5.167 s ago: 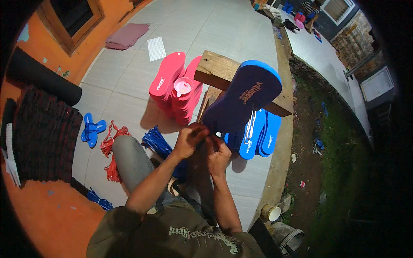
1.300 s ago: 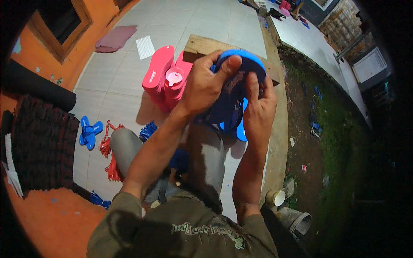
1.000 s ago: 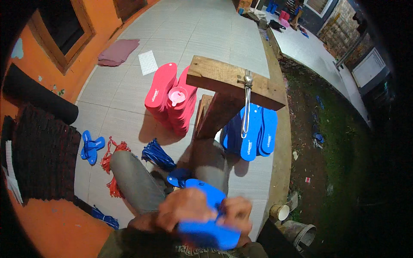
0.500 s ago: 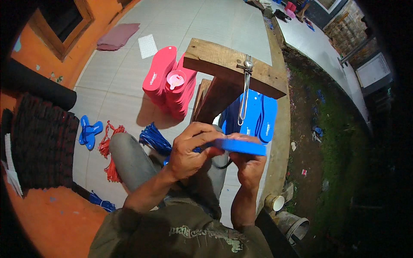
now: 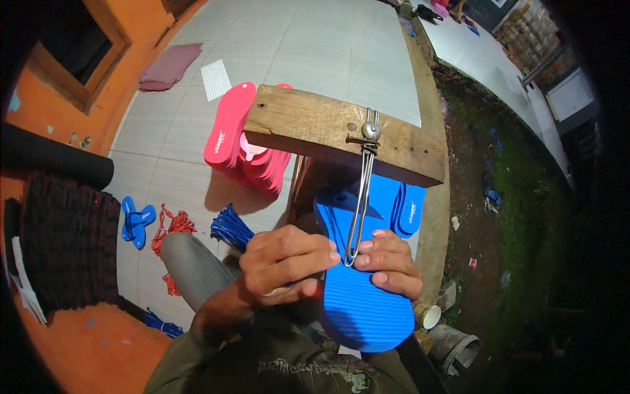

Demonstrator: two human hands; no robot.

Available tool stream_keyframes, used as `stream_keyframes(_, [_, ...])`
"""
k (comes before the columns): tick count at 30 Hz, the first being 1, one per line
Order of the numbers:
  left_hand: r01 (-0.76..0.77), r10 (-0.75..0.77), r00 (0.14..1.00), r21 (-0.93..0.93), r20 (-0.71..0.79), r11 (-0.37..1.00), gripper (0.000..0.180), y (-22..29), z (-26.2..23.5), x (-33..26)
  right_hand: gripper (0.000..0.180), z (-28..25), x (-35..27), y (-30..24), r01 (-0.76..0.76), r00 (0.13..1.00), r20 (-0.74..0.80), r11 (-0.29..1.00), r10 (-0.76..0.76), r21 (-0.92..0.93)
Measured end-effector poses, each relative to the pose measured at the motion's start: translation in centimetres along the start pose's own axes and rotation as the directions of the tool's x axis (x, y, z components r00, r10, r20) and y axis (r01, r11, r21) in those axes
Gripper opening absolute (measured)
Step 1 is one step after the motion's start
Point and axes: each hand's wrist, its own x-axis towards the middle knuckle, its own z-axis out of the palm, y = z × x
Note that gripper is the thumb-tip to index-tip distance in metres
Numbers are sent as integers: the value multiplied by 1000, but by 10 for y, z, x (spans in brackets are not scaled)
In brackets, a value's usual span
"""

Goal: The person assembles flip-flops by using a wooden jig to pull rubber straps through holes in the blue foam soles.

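A blue flip-flop sole [image 5: 369, 312] is tilted in front of me, its ribbed face toward me. My right hand [image 5: 392, 266] grips its right edge, thumb and fingers beside the tip of a long wire loop [image 5: 357, 226]. The loop hangs from a wooden beam [image 5: 295, 121] and lies over the sole's face. My left hand [image 5: 285, 266] is closed at the sole's left edge, its fingertips near the loop's tip; what it pinches is hidden. Left of that hand lies a bundle of blue straps [image 5: 230, 226].
Pink soles [image 5: 230, 131] are stacked behind the beam's left end, and more blue soles [image 5: 411, 210] sit under its right side. Red straps [image 5: 172, 230] and a finished blue flip-flop pair [image 5: 136, 222] lie on the tiles at left. Buckets [image 5: 459, 351] stand at lower right.
The sole has turned from edge-on to showing its ribbed face and has come up against the wire loop. Both hands have moved to the loop's tip. The view has shifted slightly.
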Motion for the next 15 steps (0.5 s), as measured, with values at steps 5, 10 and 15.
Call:
stream_keyframes(5, [98,-99,994,33,38,995,28,5,0,7,16,0,5,-8,-180,982,-22,968,187,173])
stream_keyframes(10, [337,-339,940,235,-33,912,16,-8,18,41,28,12,28,4,-465,829,-339,885,445,25])
stream_keyframes(15, [608,-674,736,374,66,700,22,-25,3,53,27,14,44,44,-223,900,-414,961,138,-165])
